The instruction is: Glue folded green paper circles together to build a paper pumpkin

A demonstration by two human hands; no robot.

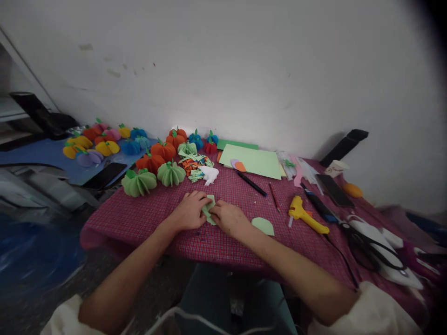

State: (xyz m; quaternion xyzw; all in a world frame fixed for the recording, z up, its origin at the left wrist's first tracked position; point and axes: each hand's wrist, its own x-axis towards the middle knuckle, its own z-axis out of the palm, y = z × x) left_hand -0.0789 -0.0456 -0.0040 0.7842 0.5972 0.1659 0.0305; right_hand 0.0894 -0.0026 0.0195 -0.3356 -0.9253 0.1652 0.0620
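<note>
Between my two hands is a small pale green paper piece [208,210], low over the checkered cloth. My left hand [191,209] grips its left side with bent fingers. From the right, the fingers of my right hand [228,217] pinch the same paper. Part of the piece is hidden under the fingers. Beside my right wrist lies a rounded pale green paper cutout [263,226]. Beyond my left hand stand light green paper pumpkins [171,173], with orange paper pumpkins [163,150] behind them.
A yellow glue gun [306,215], a red pencil [274,197] and a black pen [251,183] lie to the right. Farther right are scissors [372,246] and a phone [334,190]. Green paper sheets [254,160] and paper scraps [194,165] lie toward the wall.
</note>
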